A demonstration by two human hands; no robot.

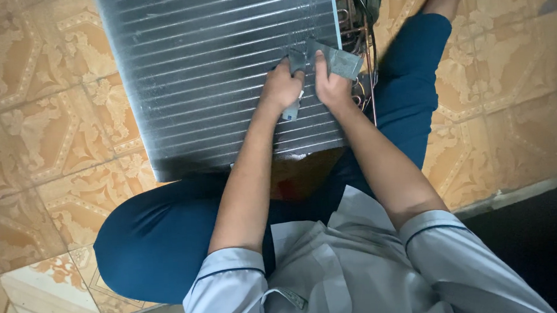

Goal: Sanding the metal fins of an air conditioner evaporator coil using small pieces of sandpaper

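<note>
The person sits on the patterned tile floor [51,122] with a finned metal coil panel [206,72], the sort found in an air conditioner, lying flat in front of their knees. Both hands work at the panel's right edge, close to the copper tube bends [347,9]. The left hand [280,87] is closed around a small pale tool or tube, too hidden to name, and pinches one end of a grey strip of tape [337,61]. The right hand [332,85] has its fingers curled on the panel, thumb pressing the strip down.

To my eye, the strip wants pressing flat from one end to the other, thumb sliding along so no crease forms, with light pressure, since those thin fins look easy to bend.

The panel is dull silver, ribbed with horizontal tubes, slightly dusty, and reaches from the knees away toward the top of the view.
</note>
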